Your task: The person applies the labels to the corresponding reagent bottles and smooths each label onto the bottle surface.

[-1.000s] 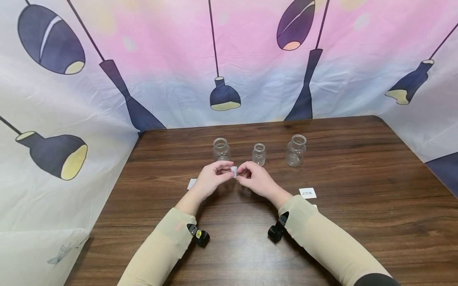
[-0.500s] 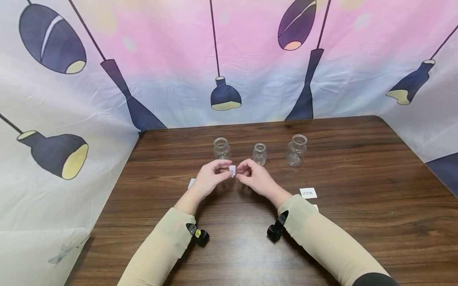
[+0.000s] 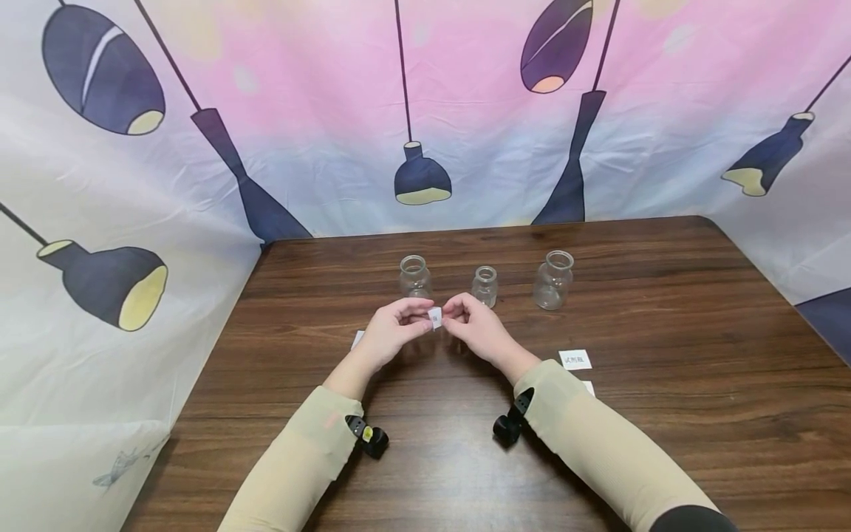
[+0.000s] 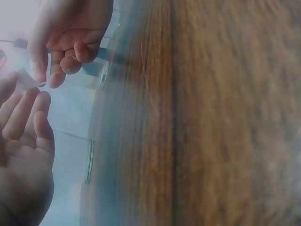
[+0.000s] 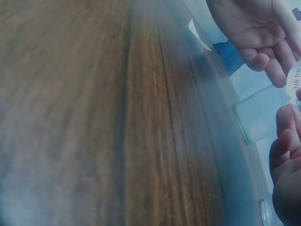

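A small white paper label [image 3: 435,318] with printed characters is held up between my two hands, above the table. My left hand [image 3: 394,331] pinches its left side between thumb and fingertips. From the other side, my right hand [image 3: 480,329] has thumb and fingertips at the label's right edge, pinching it. In the right wrist view the label [image 5: 294,82] looks bent between the hands. Just beyond the hands stand three clear glass jars: the left jar [image 3: 415,275], the smaller middle jar [image 3: 485,284] and the right jar [image 3: 553,281]. All are uncapped.
A white printed card [image 3: 575,360] lies on the wooden table [image 3: 678,310] to the right, with another white slip [image 3: 589,387] partly behind the right sleeve. Beside the left wrist lies another white slip [image 3: 357,340], partly covered. A patterned cloth backdrop [image 3: 332,148] borders the table.
The label has turned its printed face more toward the head camera. My right fingertips have come to its right edge, where a small gap showed half a second ago.
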A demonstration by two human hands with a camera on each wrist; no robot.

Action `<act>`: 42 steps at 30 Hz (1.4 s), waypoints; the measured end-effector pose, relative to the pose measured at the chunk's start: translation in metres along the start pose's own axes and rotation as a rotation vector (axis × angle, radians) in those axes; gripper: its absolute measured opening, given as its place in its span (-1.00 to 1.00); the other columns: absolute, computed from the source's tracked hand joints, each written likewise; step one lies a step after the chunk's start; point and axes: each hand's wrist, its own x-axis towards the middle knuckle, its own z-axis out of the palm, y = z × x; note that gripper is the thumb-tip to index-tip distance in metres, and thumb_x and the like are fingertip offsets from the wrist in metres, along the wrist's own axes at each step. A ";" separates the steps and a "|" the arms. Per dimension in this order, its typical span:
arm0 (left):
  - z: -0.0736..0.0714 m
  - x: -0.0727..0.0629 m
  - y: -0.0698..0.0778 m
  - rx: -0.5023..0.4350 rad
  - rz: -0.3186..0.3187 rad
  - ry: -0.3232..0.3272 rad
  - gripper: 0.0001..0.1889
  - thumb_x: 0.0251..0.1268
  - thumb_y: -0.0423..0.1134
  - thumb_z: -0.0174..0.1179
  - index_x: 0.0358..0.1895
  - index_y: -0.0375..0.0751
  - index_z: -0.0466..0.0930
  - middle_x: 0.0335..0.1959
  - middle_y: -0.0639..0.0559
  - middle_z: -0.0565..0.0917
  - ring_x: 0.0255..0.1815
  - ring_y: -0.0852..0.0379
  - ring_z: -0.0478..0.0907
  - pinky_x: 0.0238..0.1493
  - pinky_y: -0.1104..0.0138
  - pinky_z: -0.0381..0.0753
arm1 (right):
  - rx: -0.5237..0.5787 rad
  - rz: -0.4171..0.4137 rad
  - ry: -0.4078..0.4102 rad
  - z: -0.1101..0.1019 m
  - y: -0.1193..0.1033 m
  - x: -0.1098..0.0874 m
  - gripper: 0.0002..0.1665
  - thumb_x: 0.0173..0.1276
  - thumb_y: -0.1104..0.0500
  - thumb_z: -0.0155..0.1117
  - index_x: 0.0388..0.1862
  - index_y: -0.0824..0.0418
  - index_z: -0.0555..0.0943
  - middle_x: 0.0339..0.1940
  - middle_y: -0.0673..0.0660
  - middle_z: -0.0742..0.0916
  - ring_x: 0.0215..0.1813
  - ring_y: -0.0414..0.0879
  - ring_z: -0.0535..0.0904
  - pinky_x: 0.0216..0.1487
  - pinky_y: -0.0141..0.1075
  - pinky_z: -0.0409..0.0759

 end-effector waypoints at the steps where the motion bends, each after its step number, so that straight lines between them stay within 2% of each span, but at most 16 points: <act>1: 0.000 0.000 0.000 0.002 0.003 -0.005 -0.60 0.19 -0.43 0.22 0.11 -0.48 0.46 -0.03 -0.24 0.62 -0.07 -0.02 0.59 -0.10 0.31 0.56 | 0.009 -0.002 -0.003 0.000 -0.005 -0.002 -0.80 0.29 0.33 0.21 -0.13 0.36 0.49 -0.26 0.18 0.63 -0.32 -0.10 0.55 -0.33 -0.37 0.48; 4: 0.000 -0.005 0.013 0.004 -0.006 -0.027 -0.61 0.20 -0.45 0.20 0.10 -0.50 0.46 -0.01 -0.28 0.60 -0.03 -0.11 0.57 -0.08 0.30 0.55 | 0.041 0.000 -0.019 -0.002 -0.023 -0.008 -0.80 0.29 0.38 0.17 -0.13 0.44 0.46 -0.29 0.22 0.62 -0.33 0.09 0.57 -0.36 -0.38 0.47; 7: 0.000 -0.009 0.027 0.010 -0.014 -0.038 -0.62 0.21 -0.47 0.18 0.10 -0.54 0.44 0.00 -0.33 0.58 -0.01 -0.18 0.55 -0.07 0.29 0.54 | 0.055 0.005 -0.029 -0.004 -0.038 -0.014 -0.81 0.29 0.42 0.14 -0.14 0.49 0.44 -0.32 0.22 0.60 -0.30 0.29 0.54 -0.33 -0.24 0.54; 8: 0.001 -0.011 0.032 0.014 -0.018 -0.040 -0.62 0.21 -0.48 0.18 0.10 -0.55 0.44 0.01 -0.34 0.58 0.00 -0.20 0.54 -0.06 0.29 0.54 | 0.064 0.014 -0.032 -0.003 -0.034 -0.012 -0.81 0.29 0.42 0.13 -0.14 0.48 0.44 -0.33 0.22 0.60 -0.28 0.33 0.53 -0.30 -0.15 0.55; 11: 0.001 -0.011 0.033 0.020 -0.016 -0.041 -0.61 0.21 -0.47 0.18 0.10 -0.55 0.43 0.01 -0.34 0.58 0.01 -0.19 0.54 -0.05 0.29 0.53 | 0.083 0.040 -0.033 -0.001 -0.018 -0.006 -0.81 0.30 0.39 0.15 -0.13 0.45 0.45 -0.33 0.19 0.60 -0.32 0.28 0.54 -0.27 0.06 0.53; 14: 0.000 -0.012 0.033 0.024 -0.011 -0.040 -0.61 0.22 -0.46 0.19 0.10 -0.55 0.44 0.02 -0.33 0.58 0.01 -0.19 0.54 -0.05 0.29 0.53 | 0.104 0.064 -0.027 0.002 -0.002 0.002 -0.81 0.30 0.36 0.18 -0.13 0.41 0.46 -0.34 0.15 0.60 -0.39 0.10 0.55 -0.29 0.06 0.53; 18: -0.001 -0.011 0.031 0.029 0.004 -0.036 -0.62 0.21 -0.48 0.18 0.09 -0.55 0.45 0.01 -0.34 0.58 -0.01 -0.18 0.55 -0.07 0.33 0.53 | 0.116 0.057 -0.012 0.004 0.001 0.004 -0.82 0.28 0.35 0.20 -0.16 0.38 0.47 -0.34 0.12 0.61 -0.43 -0.11 0.53 -0.32 -0.07 0.57; 27: -0.003 -0.012 0.026 0.070 -0.012 0.002 -0.64 0.21 -0.47 0.18 0.07 -0.56 0.45 -0.05 -0.35 0.60 -0.05 -0.19 0.57 -0.13 0.39 0.53 | 0.094 0.018 0.030 0.005 0.001 0.005 -0.86 0.27 0.38 0.17 -0.19 0.36 0.49 -0.35 0.15 0.61 -0.44 -0.14 0.52 -0.37 -0.33 0.54; 34: -0.007 -0.003 -0.003 0.141 -0.048 0.078 -0.70 0.22 -0.38 0.21 0.00 -0.43 0.55 -0.18 -0.24 0.66 -0.20 0.04 0.57 -0.23 0.35 0.49 | 0.069 0.030 0.086 0.006 0.001 0.006 -0.79 0.28 0.36 0.14 -0.10 0.36 0.51 -0.36 0.15 0.62 -0.43 -0.15 0.51 -0.39 -0.39 0.49; 38: -0.008 -0.003 -0.008 0.183 -0.055 0.119 -0.76 0.20 -0.32 0.24 -0.09 -0.34 0.59 -0.27 -0.12 0.67 -0.28 0.09 0.55 -0.27 0.35 0.46 | 0.069 0.043 0.084 0.007 0.001 0.007 -0.77 0.29 0.36 0.13 -0.07 0.36 0.52 -0.34 0.15 0.62 -0.43 -0.14 0.51 -0.38 -0.39 0.50; 42: -0.009 -0.001 -0.010 0.223 -0.057 0.148 -0.87 0.19 -0.31 0.24 -0.25 -0.28 0.59 -0.42 -0.05 0.65 -0.38 0.07 0.56 -0.39 0.35 0.43 | 0.006 0.027 0.077 0.006 0.001 0.010 -0.80 0.29 0.34 0.15 -0.11 0.33 0.54 -0.35 0.12 0.63 -0.42 -0.15 0.50 -0.39 -0.39 0.48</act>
